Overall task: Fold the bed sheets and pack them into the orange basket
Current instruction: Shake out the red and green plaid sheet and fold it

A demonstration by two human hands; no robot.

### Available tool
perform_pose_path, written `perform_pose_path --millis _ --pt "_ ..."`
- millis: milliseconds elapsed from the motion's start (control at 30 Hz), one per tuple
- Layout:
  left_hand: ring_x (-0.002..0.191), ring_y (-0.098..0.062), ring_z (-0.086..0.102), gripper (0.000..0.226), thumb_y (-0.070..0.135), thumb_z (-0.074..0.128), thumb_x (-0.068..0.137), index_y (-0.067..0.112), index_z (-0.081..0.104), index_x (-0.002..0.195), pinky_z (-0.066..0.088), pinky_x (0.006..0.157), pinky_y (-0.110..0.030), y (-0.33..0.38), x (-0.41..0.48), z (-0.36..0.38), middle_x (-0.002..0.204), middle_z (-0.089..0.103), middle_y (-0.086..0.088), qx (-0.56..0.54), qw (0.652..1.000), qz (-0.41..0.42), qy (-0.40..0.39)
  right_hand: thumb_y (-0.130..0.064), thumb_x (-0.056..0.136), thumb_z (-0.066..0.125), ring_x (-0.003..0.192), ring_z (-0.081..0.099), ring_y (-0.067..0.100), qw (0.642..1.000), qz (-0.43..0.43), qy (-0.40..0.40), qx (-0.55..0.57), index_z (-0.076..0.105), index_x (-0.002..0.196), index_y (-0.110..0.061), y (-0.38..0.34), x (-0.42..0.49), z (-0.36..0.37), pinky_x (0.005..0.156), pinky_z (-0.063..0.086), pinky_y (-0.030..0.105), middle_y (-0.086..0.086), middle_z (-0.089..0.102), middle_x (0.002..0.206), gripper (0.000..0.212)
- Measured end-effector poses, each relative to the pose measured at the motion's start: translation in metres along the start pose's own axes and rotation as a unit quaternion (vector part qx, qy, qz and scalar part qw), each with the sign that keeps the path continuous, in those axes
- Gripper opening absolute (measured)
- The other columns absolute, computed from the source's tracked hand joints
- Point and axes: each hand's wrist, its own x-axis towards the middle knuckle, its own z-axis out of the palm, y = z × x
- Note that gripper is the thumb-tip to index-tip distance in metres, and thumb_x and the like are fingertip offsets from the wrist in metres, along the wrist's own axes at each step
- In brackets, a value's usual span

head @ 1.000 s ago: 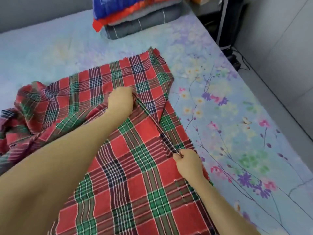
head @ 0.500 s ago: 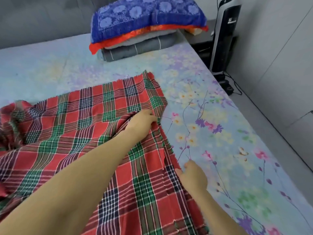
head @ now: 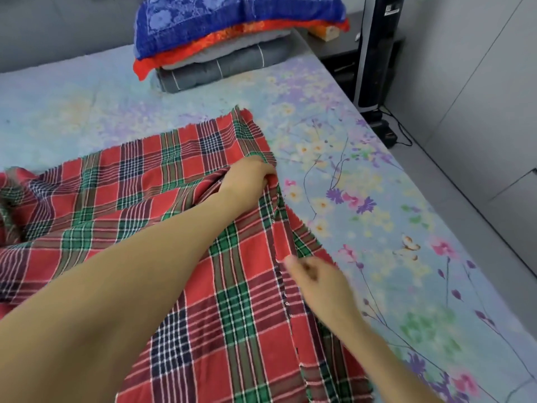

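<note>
The plaid sheet (head: 139,205) is pinched at its hem by the left grip (head: 250,177); the hem is laid lengthwise back toward the nearer right grip (head: 316,277) (blurred, closure cannot be told).

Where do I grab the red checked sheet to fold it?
Pinch the sheet at its frayed right edge, coming from the right: that edge lies straight and free on the bed, while the left end is bunched up.
</note>
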Motion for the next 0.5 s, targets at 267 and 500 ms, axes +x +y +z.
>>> perform_pose_path --millis 267,500 --pt "0.104 -0.032 0.053 0.027 -0.001 0.05 0.088 0.006 0.066 0.11 0.038 0.085 -0.034 0.023 0.021 0.007 0.111 0.057 -0.015 -0.023 0.999 0.024 -0.001 -0.026 0.088 0.065 0.047 0.049 0.008 0.986 0.159 -0.007 -0.041 0.051 0.063 -0.016 0.057 -0.012 -0.02 0.042 0.031 0.018 -0.007 0.051 0.055 0.03" --pt "0.124 -0.031 0.039 0.052 0.007 0.06 0.087 0.015 0.043 0.135 0.044 0.093 -0.043 0.012 -0.002 0.034 0.134 0.042 -0.012 0.044 0.997 0.007 -0.065 -0.051 0.083 0.065 0.104 0.06 0.021 0.952 0.12 0.027 -0.282 0.047 0.126 -0.021 0.058 0.031 -0.02 0.073 0.048 0.03 -0.002 0.06 0.119 0.055"
